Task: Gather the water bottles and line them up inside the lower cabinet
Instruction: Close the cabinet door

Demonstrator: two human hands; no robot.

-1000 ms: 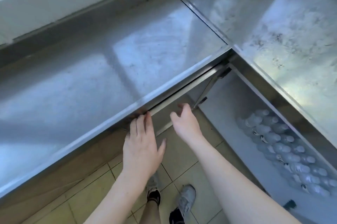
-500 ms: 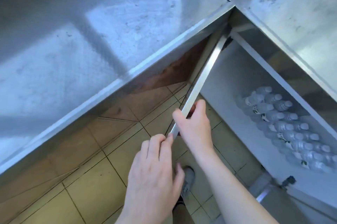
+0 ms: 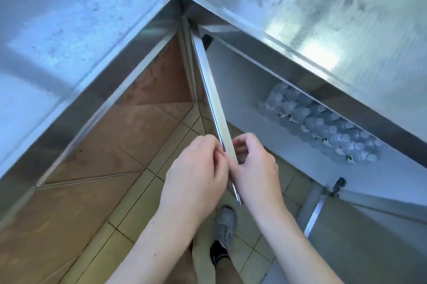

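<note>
The bottles (image 3: pixel 323 126) are blurred and partly hidden under the front edge of the counter (image 3: pixel 300 6); only their caps and shoulders can be made out, and their number cannot be told. They are packed close together in rows on the floor of the lower cabinet (image 3: pixel 249 98), along its right side. The far end of the rows is cut off by the counter's rim.

The top edge of the cabinet door (image 3: pixel 215 108) is seen almost end on as a narrow bright strip running from the inner corner of the counter down to the hands. Its face is barely visible. The left hand (image 3: pixel 196 172) is pressed against the strip from the left, fingers curled toward it; whether they wrap round it cannot be told. The right hand (image 3: pixel 256 168) is curled round the strip from the right, the thumb on the near side and the fingers hidden behind the metal.

The bottles lie well to the right of both hands and beyond them, deeper in the cabinet. Bare cabinet floor is seen between the door and the bottles. A second door (image 3: pixel 369 237) stands open at lower right, cut off by the frame. Below the hands, tiled floor (image 3: pixel 138 214) and a grey shoe (image 3: pixel 225 223) are seen.
</note>
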